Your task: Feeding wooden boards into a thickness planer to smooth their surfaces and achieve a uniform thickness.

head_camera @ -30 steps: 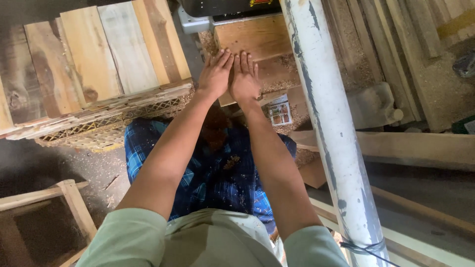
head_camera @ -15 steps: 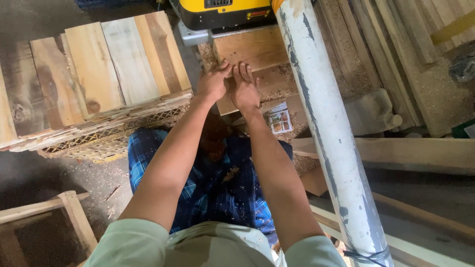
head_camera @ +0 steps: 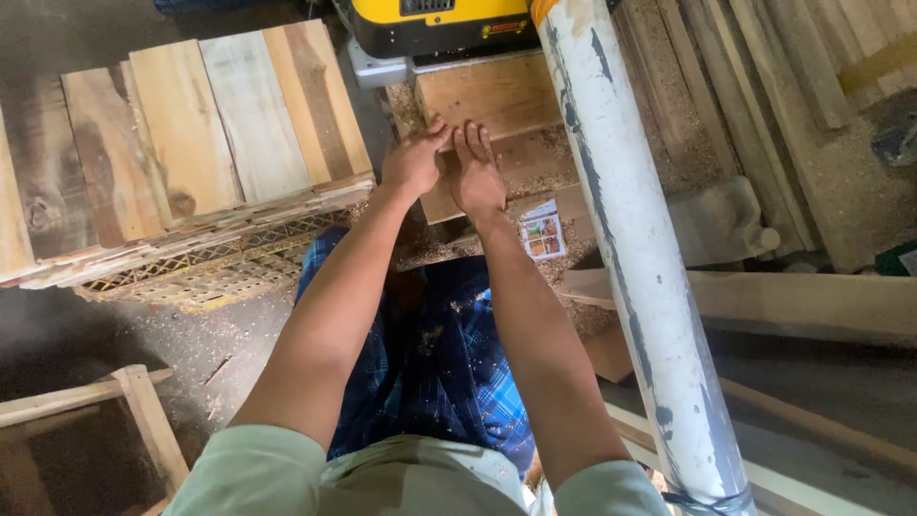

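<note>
A wooden board [head_camera: 492, 100] lies in front of a yellow and black machine [head_camera: 449, 24], its far end at the machine's mouth. My left hand [head_camera: 414, 161] and my right hand [head_camera: 476, 172] rest side by side on the board's near end, palms down, fingers stretched forward and pressed flat against the wood. Neither hand wraps around anything. Sawdust covers the support [head_camera: 535, 177] under the board.
A stack of planed boards [head_camera: 181, 134] sits on a mesh crate [head_camera: 220, 263] at the left. A thick white pipe [head_camera: 635, 258] slants down the right side. More planks [head_camera: 764, 96] lie at the far right, a wooden frame [head_camera: 143, 420] at the bottom left.
Both hands have slid forward with the board toward the machine, which has come more into view at the top. The fingers now lie flatter on the wood.
</note>
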